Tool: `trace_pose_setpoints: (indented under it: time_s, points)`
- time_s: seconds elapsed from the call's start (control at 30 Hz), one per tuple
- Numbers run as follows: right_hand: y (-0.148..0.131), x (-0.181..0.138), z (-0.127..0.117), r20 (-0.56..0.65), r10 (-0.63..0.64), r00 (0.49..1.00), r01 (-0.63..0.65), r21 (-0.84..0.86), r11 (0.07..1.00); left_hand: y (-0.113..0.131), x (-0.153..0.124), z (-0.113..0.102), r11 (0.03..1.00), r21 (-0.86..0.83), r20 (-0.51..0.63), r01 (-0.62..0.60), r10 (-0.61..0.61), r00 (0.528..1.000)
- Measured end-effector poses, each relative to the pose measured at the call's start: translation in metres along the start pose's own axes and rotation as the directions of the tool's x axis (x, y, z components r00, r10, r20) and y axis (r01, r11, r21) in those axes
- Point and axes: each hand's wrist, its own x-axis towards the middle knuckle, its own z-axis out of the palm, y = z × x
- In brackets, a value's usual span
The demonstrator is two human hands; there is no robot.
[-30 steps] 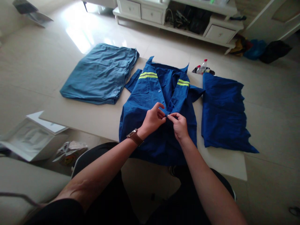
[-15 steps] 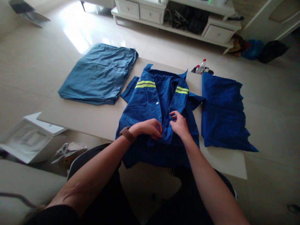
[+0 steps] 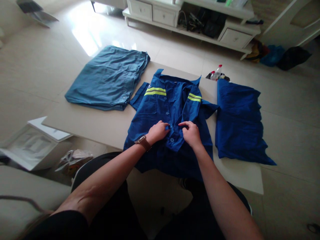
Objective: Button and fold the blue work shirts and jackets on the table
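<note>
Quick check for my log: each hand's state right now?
Left hand: closed, seemingly pinching the button edge of the blue work shirt.
Right hand: partly curled at the opposite front edge; whether it grips cloth cannot be told.

Text, brands, numbers: none legible | collar tag point(image 3: 175, 82): too small to read

The shirt point(image 3: 175, 115) is matt, creased cloth with smooth, plastic-looking buttons point(image 3: 172, 140); the tabletop point(image 3: 92, 125) looks smooth, the floor point(image 3: 86, 38) glossy, the bottles point(image 3: 218, 71) clear plastic.
</note>
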Motion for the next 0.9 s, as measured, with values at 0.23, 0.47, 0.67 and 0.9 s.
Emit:
trace_pose_setpoints:
  time_s: [0.23, 0.47, 0.67, 0.9]
  points:
    - [-0.002, -0.002, -0.001, 0.032, -0.017, 0.999, 0.016, 0.033, 0.999, 0.001, 0.003, 0.015, 0.994, -0.107, -0.041, -0.025, 0.021, 0.999]
    - [-0.005, -0.001, -0.001, 0.026, -0.047, 0.999, 0.043, 0.159, 0.986, 0.011, 0.003, 0.002, 0.938, -0.292, -0.180, -0.184, 0.135, 0.974]
    - [-0.013, -0.003, -0.004, -0.010, -0.120, 0.993, 0.120, 0.169, 0.978, 0.021, -0.004, -0.012, 0.876, -0.360, -0.260, -0.321, 0.236, 0.936]
    - [-0.025, -0.006, -0.012, -0.042, -0.236, 0.971, 0.237, 0.028, 0.971, 0.028, -0.010, -0.019, 0.847, -0.442, -0.318, -0.294, 0.159, 0.935]
